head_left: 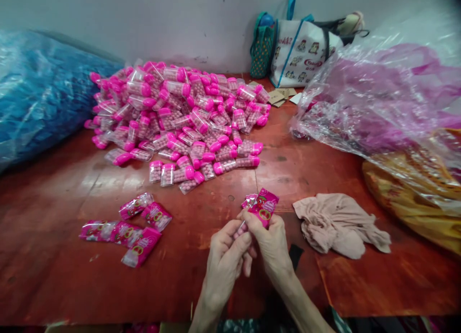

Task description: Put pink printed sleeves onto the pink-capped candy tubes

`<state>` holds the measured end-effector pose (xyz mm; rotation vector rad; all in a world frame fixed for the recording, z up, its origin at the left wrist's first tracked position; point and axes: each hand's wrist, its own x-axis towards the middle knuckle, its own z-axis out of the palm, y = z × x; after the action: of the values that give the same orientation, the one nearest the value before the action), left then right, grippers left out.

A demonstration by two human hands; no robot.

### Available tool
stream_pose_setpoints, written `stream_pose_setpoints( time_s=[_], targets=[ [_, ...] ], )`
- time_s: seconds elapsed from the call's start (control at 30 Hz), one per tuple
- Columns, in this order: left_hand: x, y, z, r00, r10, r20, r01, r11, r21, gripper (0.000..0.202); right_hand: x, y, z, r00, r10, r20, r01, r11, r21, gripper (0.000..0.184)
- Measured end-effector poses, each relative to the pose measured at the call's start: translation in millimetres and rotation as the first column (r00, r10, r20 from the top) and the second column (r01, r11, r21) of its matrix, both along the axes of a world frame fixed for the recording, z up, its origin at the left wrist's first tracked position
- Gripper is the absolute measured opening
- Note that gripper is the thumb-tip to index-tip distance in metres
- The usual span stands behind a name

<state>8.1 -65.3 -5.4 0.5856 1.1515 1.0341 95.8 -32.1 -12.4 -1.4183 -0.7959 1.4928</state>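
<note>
Between my two hands is a small clear candy bottle [240, 230] with pink balls inside. My left hand [227, 249] is closed round its lower part. My right hand [268, 244] pinches a bright pink printed sleeve [266, 209] at the bottle's upper end; how far the sleeve covers the bottle is hidden by my fingers. Just behind my fingers lies another small pink printed piece [249, 200], partly covered. To the left, several bottles in pink printed sleeves [126, 233] lie on the reddish table [201, 285].
A large heap of pink-capped candy bottles [180, 117] fills the table's back middle. A blue plastic bag [43, 93] stands left, a clear and pink plastic bag [378, 98] right, above yellow cloth [406, 189]. A beige rag [342, 222] lies right of my hands. A white tote bag [302, 54] leans at the wall.
</note>
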Motion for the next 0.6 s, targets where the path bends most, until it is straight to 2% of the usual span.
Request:
stream_pose_setpoints(
  time_s=[0.1, 0.2, 0.27, 0.37, 0.6],
  targets=[
    [0.4, 0.1, -4.4, 0.999, 0.043, 0.014, -0.043, 0.999, -0.006, 0.019, -4.3, -4.2, -4.0, 1.000, -0.023, 0.008, 0.024, 1.000, -0.019, 0.031],
    [-0.8, 2.1, -9.2, 0.998, 0.051, 0.048, -0.051, 0.999, 0.002, 0.020, -0.5, -3.4, -5.1, 0.995, -0.003, -0.101, 0.000, 1.000, -0.031, 0.033],
    [-0.9, 3.8, -10.0, 0.997, 0.034, 0.075, -0.034, 0.999, -0.001, 0.019, 5.1, -0.9, -4.7, 0.982, 0.014, -0.186, -0.012, 1.000, 0.008, 0.031],
    [2.0, 4.7, -8.9, 0.995, 0.028, 0.098, -0.028, 1.000, -0.002, 0.019, 8.2, 0.5, -5.2, 0.978, -0.015, -0.209, 0.034, 0.996, 0.087, 0.030],
    [11.0, 1.9, -10.6, 0.974, 0.219, 0.054, -0.218, 0.976, -0.021, 0.018, -18.1, -14.4, -15.4, 0.972, -0.056, -0.230, 0.050, 0.998, -0.032, 0.036]
  ],
)
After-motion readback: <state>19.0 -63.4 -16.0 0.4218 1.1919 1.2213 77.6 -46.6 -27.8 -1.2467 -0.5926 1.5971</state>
